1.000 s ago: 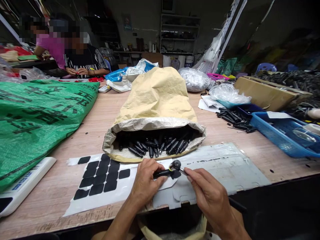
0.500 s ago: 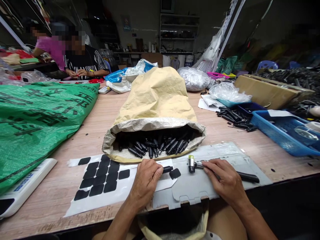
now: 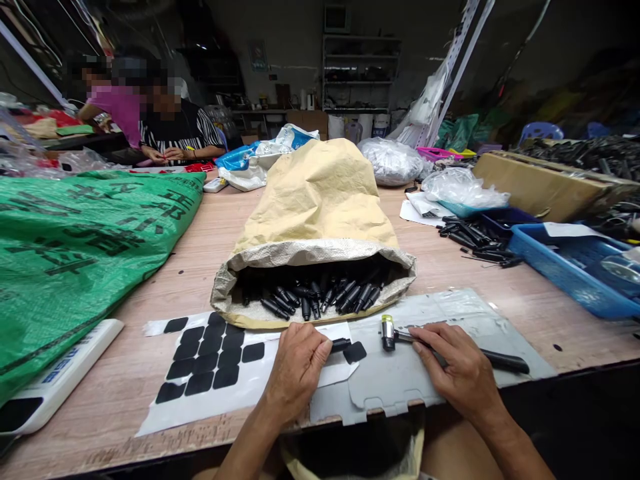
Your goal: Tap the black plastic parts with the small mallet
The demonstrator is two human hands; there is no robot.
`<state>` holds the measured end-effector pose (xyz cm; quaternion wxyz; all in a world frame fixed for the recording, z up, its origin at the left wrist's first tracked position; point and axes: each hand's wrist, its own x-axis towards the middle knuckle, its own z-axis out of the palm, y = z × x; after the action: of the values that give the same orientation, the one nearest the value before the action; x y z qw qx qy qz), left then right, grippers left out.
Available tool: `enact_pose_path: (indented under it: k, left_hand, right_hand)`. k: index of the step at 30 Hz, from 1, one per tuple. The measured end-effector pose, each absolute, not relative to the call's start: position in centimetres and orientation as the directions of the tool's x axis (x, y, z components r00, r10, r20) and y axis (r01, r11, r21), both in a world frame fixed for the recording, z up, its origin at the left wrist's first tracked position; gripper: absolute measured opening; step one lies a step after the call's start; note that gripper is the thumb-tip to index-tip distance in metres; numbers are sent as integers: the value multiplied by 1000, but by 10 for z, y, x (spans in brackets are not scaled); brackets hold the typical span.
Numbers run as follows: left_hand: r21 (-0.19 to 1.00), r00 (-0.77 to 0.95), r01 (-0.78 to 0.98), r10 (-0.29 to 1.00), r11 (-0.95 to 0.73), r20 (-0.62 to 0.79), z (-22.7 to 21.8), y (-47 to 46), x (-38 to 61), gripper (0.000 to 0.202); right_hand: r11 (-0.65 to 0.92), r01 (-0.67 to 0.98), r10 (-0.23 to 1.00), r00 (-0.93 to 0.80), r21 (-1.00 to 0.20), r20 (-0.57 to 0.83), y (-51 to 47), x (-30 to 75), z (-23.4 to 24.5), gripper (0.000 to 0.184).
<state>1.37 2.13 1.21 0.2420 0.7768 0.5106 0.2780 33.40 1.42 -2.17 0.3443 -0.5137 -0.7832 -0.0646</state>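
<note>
My left hand (image 3: 300, 360) is closed around a black cylindrical part (image 3: 341, 345), whose narrower end sticks out to the right. Beside that end lies a black rounded-square pad (image 3: 355, 352). My right hand (image 3: 457, 363) grips the shaft of a small hammer (image 3: 387, 333), which has a metal head with a yellowish clear cap. The black handle grip extends to the right past my fingers. Under the hammer is a grey board (image 3: 400, 373). Just beyond my hands, a tan sack (image 3: 315, 220) lies with its mouth toward me, showing several black parts (image 3: 350, 297) inside.
A white sheet of black pads (image 3: 203, 363) lies left of my left hand. Further left are a green sack (image 3: 95, 233) and a white device (image 3: 65, 377). A blue basket (image 3: 575, 280) and loose black parts (image 3: 470, 237) sit at right. Two people work at the back left.
The whole view has shifted slightly, so everything appears a little further right and lower. Both hands keep their holds on the black part and the hammer.
</note>
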Motion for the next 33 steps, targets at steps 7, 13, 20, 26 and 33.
enact_pose_path:
  k: [7, 13, 20, 26, 33]
  left_hand:
    - [647, 336, 661, 921, -381, 199, 12, 20, 14, 36]
    - [640, 337, 661, 917, -390, 211, 13, 19, 15, 35]
    - [625, 340, 672, 915, -397, 216, 11, 19, 14, 35]
    - [632, 418, 621, 878, -463, 233, 26, 0, 21, 31]
    - [716, 735, 477, 678, -509, -8, -17, -58, 47, 48]
  right_hand:
    - [444, 860, 772, -224, -252, 595, 14, 334, -22, 24]
    - [438, 868, 774, -230, -236, 589, 14, 334, -23, 27]
    - [428, 873, 776, -222, -234, 590, 14, 333, -21, 26]
    - [433, 869, 775, -225, -238, 590, 14, 333, -22, 26]
    - [434, 869, 776, -226, -238, 589, 14, 333, -22, 25]
